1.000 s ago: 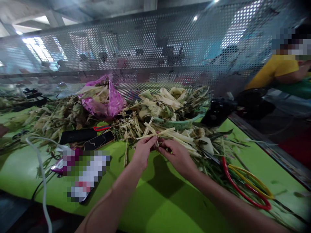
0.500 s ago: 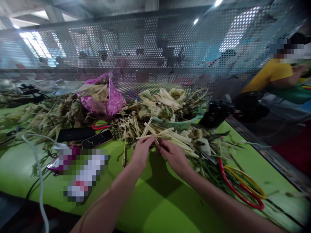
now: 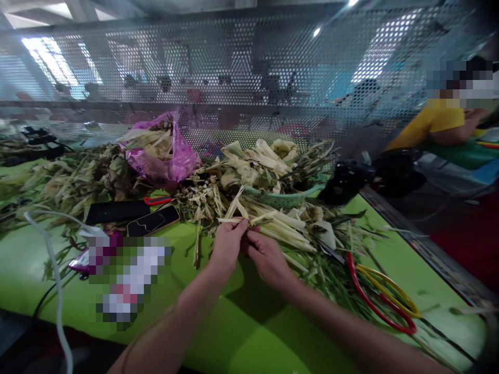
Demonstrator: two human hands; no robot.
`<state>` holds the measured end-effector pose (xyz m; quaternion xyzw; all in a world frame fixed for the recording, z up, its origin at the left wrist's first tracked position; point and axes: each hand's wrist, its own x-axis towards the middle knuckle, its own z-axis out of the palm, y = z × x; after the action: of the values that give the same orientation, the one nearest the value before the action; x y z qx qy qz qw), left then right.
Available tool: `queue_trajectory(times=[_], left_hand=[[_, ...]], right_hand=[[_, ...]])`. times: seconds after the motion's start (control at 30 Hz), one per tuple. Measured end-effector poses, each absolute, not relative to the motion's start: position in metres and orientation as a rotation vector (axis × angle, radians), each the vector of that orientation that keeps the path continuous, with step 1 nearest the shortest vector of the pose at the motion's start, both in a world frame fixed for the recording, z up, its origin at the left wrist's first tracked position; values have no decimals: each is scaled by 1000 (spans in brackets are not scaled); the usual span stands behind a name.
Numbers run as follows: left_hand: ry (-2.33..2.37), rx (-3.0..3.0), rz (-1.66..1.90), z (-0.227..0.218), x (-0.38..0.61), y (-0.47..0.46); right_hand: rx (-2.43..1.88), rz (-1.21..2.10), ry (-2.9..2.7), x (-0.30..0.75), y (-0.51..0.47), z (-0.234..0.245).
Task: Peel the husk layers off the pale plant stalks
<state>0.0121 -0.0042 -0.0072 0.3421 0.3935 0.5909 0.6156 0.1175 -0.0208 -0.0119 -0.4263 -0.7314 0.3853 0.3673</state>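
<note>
Perforated metal screen (image 3: 218, 47) stands behind the green table (image 3: 249, 332). Husk pile (image 3: 93, 174) covers the table's far left, pink bag (image 3: 183, 161) with husks in it next to that, green basin (image 3: 280, 199) heaped with more to the right. Scissors (image 3: 353, 272), red and yellow handles, lie right. Left hand (image 3: 228, 241) and right hand (image 3: 268, 257) meet in front of the basin. Phone (image 3: 154, 221) flat, left of them. Crossed husk strips (image 3: 242, 210): pinched in left thumb and fingers; right fingers curled just below, can't tell their grip.
</note>
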Motion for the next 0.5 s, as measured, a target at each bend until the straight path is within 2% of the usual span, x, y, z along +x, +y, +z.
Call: queue_trajectory(times=[0.17,0.37,0.5], left_hand=[[969,826,1332,-5,4,0],[999,820,1332,-6,-2,3],[941,905,1300,-4,1,0]], right_hand=[[-1149,867,-1967,130,-20,-1],[-1199,344,-1913,153,-6,12],[-1241,478,-1927,155,0,5]])
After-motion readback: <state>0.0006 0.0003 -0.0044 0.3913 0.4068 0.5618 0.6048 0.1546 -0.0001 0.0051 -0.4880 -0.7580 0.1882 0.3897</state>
